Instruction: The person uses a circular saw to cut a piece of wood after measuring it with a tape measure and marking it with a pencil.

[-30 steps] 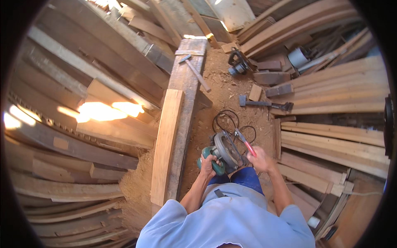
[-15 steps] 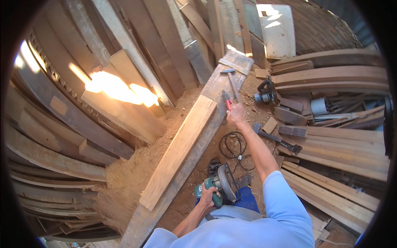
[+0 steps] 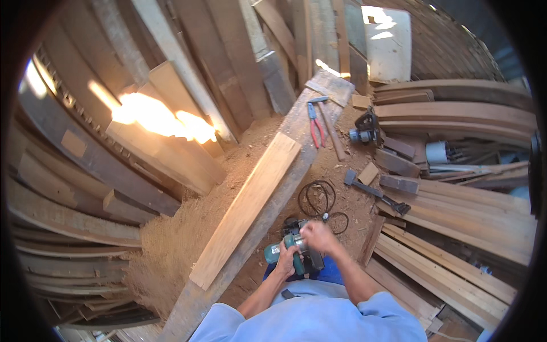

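My left hand (image 3: 286, 257) is closed around the handle of a green circular saw (image 3: 273, 252), held close to my lap. Just over the saw's front part is my right hand (image 3: 319, 236), blurred by motion; its fingers look curled, but I cannot tell whether they hold anything. On the long worn plank (image 3: 319, 149) lie red-handled pliers (image 3: 315, 125), handles toward me. Alongside them rests a hammer (image 3: 330, 128) with a wooden handle. A lighter, smooth board (image 3: 248, 208) lies lengthwise on the same plank, to the left of the saw.
A black cable (image 3: 317, 196) is coiled on the sawdust-covered ground. To its right lie another hammer-like tool (image 3: 376, 191) and small wood blocks (image 3: 368, 173). A dark power tool (image 3: 364, 128) stands by stacked boards (image 3: 456, 199). Planks (image 3: 216, 62) lean along the far and left sides.
My right hand has left the pliers on the plank and come back toward me, to the saw. The saw, in my left hand, has turned slightly.
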The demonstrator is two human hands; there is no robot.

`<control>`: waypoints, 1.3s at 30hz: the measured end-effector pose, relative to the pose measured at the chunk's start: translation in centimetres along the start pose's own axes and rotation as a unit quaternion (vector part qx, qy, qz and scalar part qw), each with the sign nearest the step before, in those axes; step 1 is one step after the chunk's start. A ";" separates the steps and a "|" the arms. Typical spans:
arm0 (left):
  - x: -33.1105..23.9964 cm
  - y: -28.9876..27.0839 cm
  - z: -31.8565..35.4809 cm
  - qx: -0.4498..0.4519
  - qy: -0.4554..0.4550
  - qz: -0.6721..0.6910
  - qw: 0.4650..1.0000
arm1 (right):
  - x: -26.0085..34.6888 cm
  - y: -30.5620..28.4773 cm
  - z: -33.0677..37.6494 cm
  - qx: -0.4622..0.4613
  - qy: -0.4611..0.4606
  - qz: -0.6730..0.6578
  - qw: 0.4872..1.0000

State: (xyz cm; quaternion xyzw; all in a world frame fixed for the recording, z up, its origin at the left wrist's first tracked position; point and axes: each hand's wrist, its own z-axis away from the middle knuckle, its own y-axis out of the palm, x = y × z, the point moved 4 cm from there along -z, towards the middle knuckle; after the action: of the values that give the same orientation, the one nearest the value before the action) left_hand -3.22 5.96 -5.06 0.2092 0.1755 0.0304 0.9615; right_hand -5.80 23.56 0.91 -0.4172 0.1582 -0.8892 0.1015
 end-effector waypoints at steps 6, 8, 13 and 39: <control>1.5 3.5 -2.8 0.087 0.053 0.038 0.994 | -2.8 2.4 6.5 -0.040 0.038 -0.091 0.994; 2.6 4.0 -3.5 0.098 0.039 0.033 0.994 | -4.3 2.2 6.8 -0.059 0.017 -0.116 0.991; 5.1 9.6 -2.1 0.098 0.008 -0.017 0.995 | -11.8 2.6 6.1 -0.147 -0.006 -0.163 0.976; -25.4 27.2 -22.2 0.052 0.402 -0.892 0.201 | -25.0 -5.3 11.2 -0.202 0.342 -0.239 0.886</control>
State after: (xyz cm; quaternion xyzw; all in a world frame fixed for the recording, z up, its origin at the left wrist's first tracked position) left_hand -34.39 36.01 -4.46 -0.0762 0.6097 -0.7767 0.1389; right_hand 18.42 34.10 -8.20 -0.1241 0.2549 -0.9228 -0.2609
